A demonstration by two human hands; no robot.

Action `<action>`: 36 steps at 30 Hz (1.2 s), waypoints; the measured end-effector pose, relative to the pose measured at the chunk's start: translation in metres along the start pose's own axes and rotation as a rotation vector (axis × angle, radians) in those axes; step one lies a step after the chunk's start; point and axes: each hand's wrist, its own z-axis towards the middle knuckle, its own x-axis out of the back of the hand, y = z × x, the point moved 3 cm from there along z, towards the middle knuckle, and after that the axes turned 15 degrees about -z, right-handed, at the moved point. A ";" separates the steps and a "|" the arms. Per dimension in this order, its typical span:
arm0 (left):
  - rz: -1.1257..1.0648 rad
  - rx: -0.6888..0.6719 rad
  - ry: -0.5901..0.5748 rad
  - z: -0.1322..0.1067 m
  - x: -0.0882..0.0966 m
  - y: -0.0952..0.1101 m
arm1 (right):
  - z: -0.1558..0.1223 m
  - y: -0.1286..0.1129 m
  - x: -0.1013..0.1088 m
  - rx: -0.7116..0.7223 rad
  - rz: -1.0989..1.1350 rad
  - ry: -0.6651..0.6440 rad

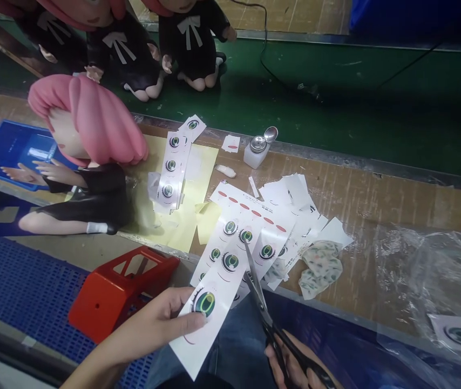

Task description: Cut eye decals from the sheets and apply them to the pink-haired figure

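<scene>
By the desk's [360,208] near edge: scissors [262,306] and eye strip [221,283]

Left hand [163,319] is pinching the eye strip near its lower end; right hand [293,371] is gripping the scissors, blades sitting at the strip's right edge; beyond, a printed sheet [250,220] is lying.

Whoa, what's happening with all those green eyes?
A person's left hand holds a strip printed with green eyes. The right hand holds scissors, blades slightly parted by the strip's edge. More eye strips lie on yellow paper, near a pink-haired doll.
</scene>
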 end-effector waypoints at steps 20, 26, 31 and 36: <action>0.164 0.089 0.005 -0.033 0.022 0.007 | 0.048 -0.100 0.086 0.021 -0.086 -0.093; 0.254 0.138 0.039 -0.041 0.028 0.011 | 0.054 -0.118 0.103 -0.007 -0.115 -0.061; 0.367 0.127 0.093 -0.041 0.036 0.010 | 0.058 -0.122 0.116 -0.022 -0.160 -0.051; 0.373 0.132 0.105 -0.038 0.042 0.010 | 0.062 -0.124 0.126 0.032 -0.317 -0.121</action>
